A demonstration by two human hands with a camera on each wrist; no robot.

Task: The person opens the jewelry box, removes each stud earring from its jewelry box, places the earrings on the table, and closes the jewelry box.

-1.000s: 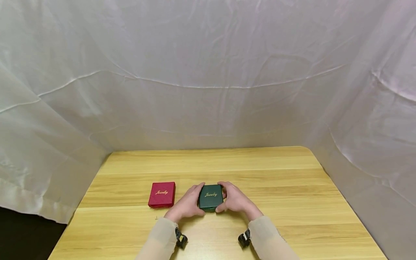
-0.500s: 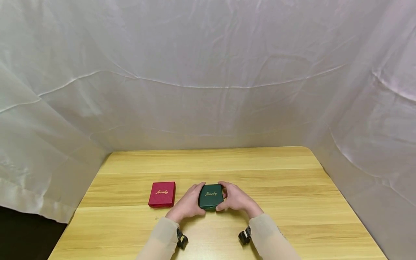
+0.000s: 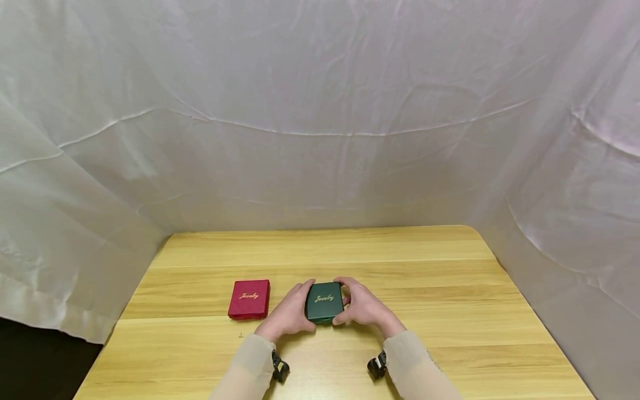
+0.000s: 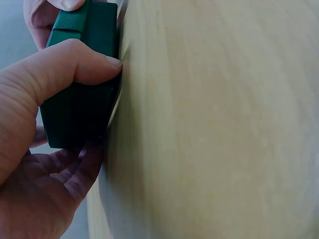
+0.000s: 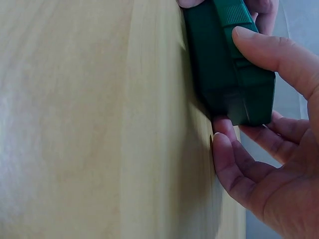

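so the green box (image 3: 324,303) is between both hands, closed, gold "Jewelry" on top. left hand (image 3: 290,314) grips its left side with the thumb across the near face, right hand (image 3: 364,305) grips the other side, thumb by the ridged catch (image 5: 237,15). can't tell if it's touching the table (image 3: 425,311) or just above. red box (image 3: 249,299) sits off to the left, also marked "Jewelry"

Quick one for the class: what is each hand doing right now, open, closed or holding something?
Left hand: holding the green box at its left side.
Right hand: holding the same box at its right.
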